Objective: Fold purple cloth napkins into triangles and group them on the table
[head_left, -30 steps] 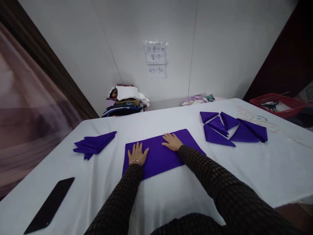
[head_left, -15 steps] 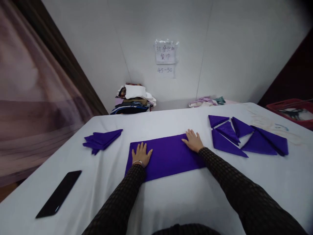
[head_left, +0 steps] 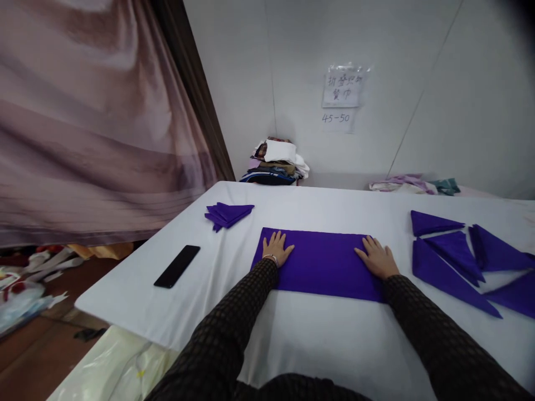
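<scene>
A purple cloth napkin (head_left: 324, 262), folded into a long rectangle, lies flat on the white-covered table (head_left: 317, 334) in front of me. My left hand (head_left: 276, 249) rests palm down on its left end, fingers spread. On the right end my right hand (head_left: 377, 258) lies flat too, fingers stretched out. Neither hand holds anything. Both arms are in dark checked sleeves.
Several purple napkins folded into triangles (head_left: 453, 262) lie at the right. A small stack of folded purple napkins (head_left: 228, 214) sits at the far left, with a black phone (head_left: 177, 266) near the table's left edge. Piled clothes (head_left: 276, 164) stand by the wall; a curtain (head_left: 96, 122) hangs left.
My right hand has slid rightward along the napkin to its right end. The left hand stays on the left end. The view has swung to the left.
</scene>
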Action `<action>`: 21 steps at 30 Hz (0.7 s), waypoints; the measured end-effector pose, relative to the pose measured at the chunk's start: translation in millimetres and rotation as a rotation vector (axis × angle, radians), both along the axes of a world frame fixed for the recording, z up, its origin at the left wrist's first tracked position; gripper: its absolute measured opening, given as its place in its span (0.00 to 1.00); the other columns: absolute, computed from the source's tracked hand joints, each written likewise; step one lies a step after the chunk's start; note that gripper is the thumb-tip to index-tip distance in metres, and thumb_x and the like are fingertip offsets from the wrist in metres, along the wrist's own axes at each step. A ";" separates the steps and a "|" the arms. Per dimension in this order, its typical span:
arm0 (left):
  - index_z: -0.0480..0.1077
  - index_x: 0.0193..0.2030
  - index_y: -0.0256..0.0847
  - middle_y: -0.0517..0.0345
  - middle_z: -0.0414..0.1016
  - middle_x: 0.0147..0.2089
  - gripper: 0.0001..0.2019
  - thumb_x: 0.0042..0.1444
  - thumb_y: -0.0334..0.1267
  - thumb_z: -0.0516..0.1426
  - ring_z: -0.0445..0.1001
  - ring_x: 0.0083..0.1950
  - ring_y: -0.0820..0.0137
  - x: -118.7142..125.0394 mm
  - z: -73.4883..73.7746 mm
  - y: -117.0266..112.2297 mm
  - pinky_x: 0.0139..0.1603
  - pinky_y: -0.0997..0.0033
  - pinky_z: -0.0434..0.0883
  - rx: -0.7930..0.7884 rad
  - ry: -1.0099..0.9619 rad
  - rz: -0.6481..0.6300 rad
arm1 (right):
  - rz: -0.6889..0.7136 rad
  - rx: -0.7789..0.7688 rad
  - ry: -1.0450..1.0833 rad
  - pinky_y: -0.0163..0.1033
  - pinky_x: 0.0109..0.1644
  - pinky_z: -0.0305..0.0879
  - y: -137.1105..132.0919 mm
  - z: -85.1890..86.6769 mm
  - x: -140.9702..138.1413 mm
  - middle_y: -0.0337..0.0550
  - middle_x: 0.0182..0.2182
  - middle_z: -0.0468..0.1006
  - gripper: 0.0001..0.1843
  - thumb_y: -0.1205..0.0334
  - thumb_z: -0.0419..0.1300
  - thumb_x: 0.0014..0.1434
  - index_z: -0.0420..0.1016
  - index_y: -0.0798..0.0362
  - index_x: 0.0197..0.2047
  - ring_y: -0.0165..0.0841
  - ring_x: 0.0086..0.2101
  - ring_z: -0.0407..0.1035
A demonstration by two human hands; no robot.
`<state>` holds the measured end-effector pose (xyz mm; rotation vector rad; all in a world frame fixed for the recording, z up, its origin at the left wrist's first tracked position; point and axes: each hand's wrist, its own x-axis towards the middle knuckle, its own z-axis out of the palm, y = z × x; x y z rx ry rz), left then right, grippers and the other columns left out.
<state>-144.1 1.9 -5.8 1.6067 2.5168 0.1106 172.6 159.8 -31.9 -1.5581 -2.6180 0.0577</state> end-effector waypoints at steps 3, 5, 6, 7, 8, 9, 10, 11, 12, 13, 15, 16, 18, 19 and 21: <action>0.49 0.67 0.44 0.55 0.43 0.71 0.35 0.58 0.61 0.35 0.37 0.71 0.60 -11.9 3.6 1.8 0.66 0.46 0.40 0.000 0.002 0.008 | -0.001 0.018 -0.009 0.58 0.61 0.45 -1.3 -3.0 3.7 0.49 0.65 0.50 0.34 0.44 0.35 0.63 0.52 0.57 0.65 0.42 0.63 0.42; 0.49 0.67 0.43 0.54 0.42 0.71 0.36 0.58 0.61 0.35 0.36 0.71 0.60 -24.7 5.7 0.3 0.66 0.46 0.38 0.014 0.031 0.042 | -0.003 0.016 -0.014 0.58 0.61 0.45 -3.8 -3.2 1.2 0.49 0.65 0.50 0.35 0.44 0.35 0.63 0.51 0.57 0.65 0.42 0.63 0.42; 0.49 0.67 0.42 0.54 0.42 0.71 0.36 0.58 0.61 0.35 0.36 0.71 0.59 -31.6 6.2 -1.4 0.66 0.45 0.37 0.014 0.042 0.064 | -0.003 0.014 -0.016 0.58 0.61 0.45 -4.6 -3.1 -0.1 0.49 0.65 0.50 0.35 0.44 0.35 0.63 0.51 0.57 0.65 0.42 0.63 0.42; 0.49 0.67 0.42 0.53 0.42 0.71 0.36 0.58 0.61 0.35 0.38 0.71 0.59 -37.9 6.2 -3.5 0.66 0.44 0.37 0.009 0.047 0.087 | -0.003 0.010 -0.020 0.58 0.61 0.45 -4.8 -3.1 -0.9 0.49 0.65 0.50 0.35 0.45 0.35 0.63 0.51 0.58 0.65 0.42 0.63 0.42; 0.49 0.67 0.42 0.53 0.42 0.71 0.36 0.58 0.61 0.35 0.39 0.70 0.58 -43.4 5.8 -5.9 0.66 0.43 0.38 0.000 0.045 0.106 | -0.001 0.006 -0.025 0.58 0.61 0.45 -4.5 -3.3 -0.9 0.49 0.65 0.50 0.34 0.45 0.35 0.63 0.51 0.58 0.65 0.41 0.63 0.42; 0.49 0.67 0.42 0.53 0.43 0.71 0.36 0.58 0.61 0.34 0.40 0.70 0.57 -47.8 5.0 -8.2 0.65 0.42 0.39 -0.008 0.040 0.119 | 0.001 0.004 -0.030 0.58 0.61 0.45 -3.3 -3.6 -0.1 0.49 0.65 0.50 0.34 0.45 0.35 0.63 0.51 0.57 0.65 0.41 0.64 0.42; 0.48 0.67 0.43 0.54 0.42 0.71 0.36 0.58 0.61 0.34 0.40 0.70 0.57 -50.9 3.9 -10.2 0.65 0.41 0.39 -0.011 0.037 0.123 | 0.002 0.002 -0.035 0.58 0.61 0.45 -1.6 -3.9 1.3 0.49 0.65 0.49 0.34 0.45 0.36 0.63 0.51 0.57 0.65 0.42 0.64 0.42; 0.48 0.67 0.44 0.55 0.42 0.71 0.36 0.58 0.61 0.34 0.39 0.70 0.57 -52.7 2.7 -11.8 0.65 0.41 0.40 -0.011 0.036 0.125 | 0.005 -0.001 -0.039 0.58 0.61 0.46 0.7 -4.0 3.0 0.49 0.65 0.49 0.34 0.46 0.36 0.63 0.51 0.57 0.65 0.42 0.64 0.42; 0.47 0.67 0.44 0.56 0.41 0.71 0.36 0.57 0.61 0.33 0.39 0.70 0.57 -53.5 1.4 -12.8 0.65 0.41 0.40 -0.010 0.036 0.125 | 0.008 -0.009 -0.046 0.58 0.61 0.46 3.0 -3.6 4.6 0.50 0.65 0.50 0.33 0.46 0.36 0.63 0.51 0.56 0.65 0.42 0.63 0.42; 0.47 0.67 0.44 0.56 0.41 0.71 0.36 0.57 0.61 0.33 0.38 0.70 0.57 -53.6 0.3 -13.3 0.65 0.41 0.40 -0.009 0.036 0.126 | 0.007 -0.021 -0.057 0.59 0.61 0.46 4.8 -2.5 5.2 0.50 0.65 0.50 0.33 0.46 0.37 0.63 0.52 0.55 0.65 0.43 0.63 0.43; 0.47 0.67 0.45 0.57 0.41 0.71 0.36 0.57 0.62 0.33 0.38 0.70 0.57 -52.7 -1.5 -13.3 0.65 0.41 0.40 -0.008 0.036 0.127 | -0.008 -0.038 -0.083 0.62 0.59 0.45 3.6 2.5 0.3 0.52 0.65 0.51 0.32 0.47 0.37 0.62 0.54 0.55 0.64 0.45 0.63 0.44; 0.47 0.67 0.45 0.57 0.41 0.71 0.36 0.57 0.62 0.33 0.38 0.70 0.57 -52.2 -2.1 -13.0 0.65 0.41 0.39 -0.007 0.037 0.129 | -0.007 -0.035 -0.090 0.64 0.59 0.44 -1.1 6.3 -6.6 0.54 0.65 0.51 0.32 0.46 0.37 0.62 0.55 0.55 0.63 0.47 0.63 0.44; 0.47 0.67 0.45 0.57 0.41 0.71 0.36 0.57 0.62 0.32 0.37 0.71 0.57 -51.4 -2.8 -12.9 0.65 0.41 0.39 -0.002 0.038 0.131 | 0.042 -0.009 -0.067 0.65 0.60 0.40 -21.6 15.3 -31.0 0.56 0.65 0.50 0.34 0.44 0.37 0.62 0.55 0.57 0.63 0.48 0.63 0.42; 0.47 0.67 0.45 0.57 0.41 0.71 0.36 0.57 0.62 0.32 0.37 0.71 0.57 -51.2 -2.8 -13.1 0.65 0.41 0.38 0.000 0.036 0.131 | 0.112 0.000 -0.037 0.63 0.61 0.38 -37.4 19.7 -47.9 0.56 0.65 0.49 0.35 0.43 0.38 0.62 0.54 0.59 0.64 0.47 0.64 0.40; 0.47 0.68 0.45 0.57 0.41 0.71 0.37 0.57 0.62 0.32 0.37 0.71 0.57 -51.1 -2.7 -14.1 0.65 0.40 0.38 0.005 0.029 0.129 | 0.266 -0.043 0.033 0.60 0.63 0.37 -76.9 26.7 -85.7 0.54 0.65 0.49 0.37 0.42 0.37 0.62 0.52 0.59 0.65 0.45 0.64 0.39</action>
